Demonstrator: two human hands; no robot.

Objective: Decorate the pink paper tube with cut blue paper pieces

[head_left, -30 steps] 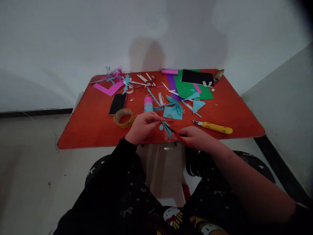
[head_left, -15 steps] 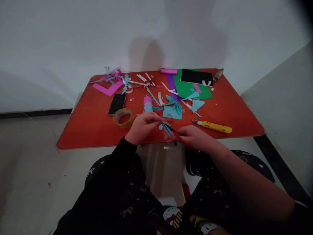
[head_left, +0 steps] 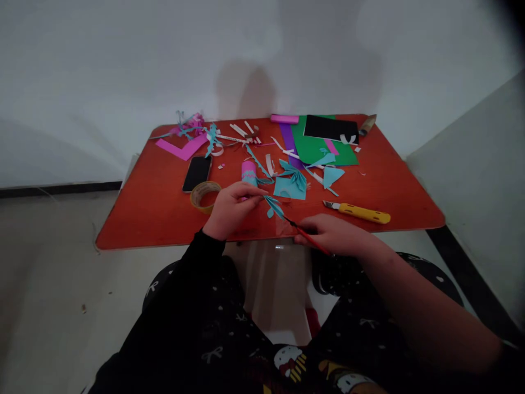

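My left hand (head_left: 233, 208) pinches one end of a pleated piece of blue paper (head_left: 274, 206) near the table's front edge. From the right, my right hand (head_left: 328, 233) is closed around red-handled scissors (head_left: 305, 235), whose dark blades point at the paper's free end. Whether the blades touch it I cannot tell. A small blue scrap (head_left: 269, 213) lies just below the pleated paper. Behind my left hand stands a pink and blue paper roll (head_left: 248, 171), its lower part hidden. Beyond the hands, a fan-folded blue paper (head_left: 296, 174) rests by a flat blue sheet (head_left: 289, 189).
A yellow box cutter (head_left: 363, 213) with its blade out lies right of my right hand. Tape (head_left: 200, 198) and a phone (head_left: 197, 173) are at left. Green paper (head_left: 320, 148), a black sheet (head_left: 330, 129) and several scraps spread over the back of the red table (head_left: 139, 219).
My left hand has drawn back to the left with the pleated blue paper. The scissor blades, earlier over the paper's middle, now are at its lower right end.
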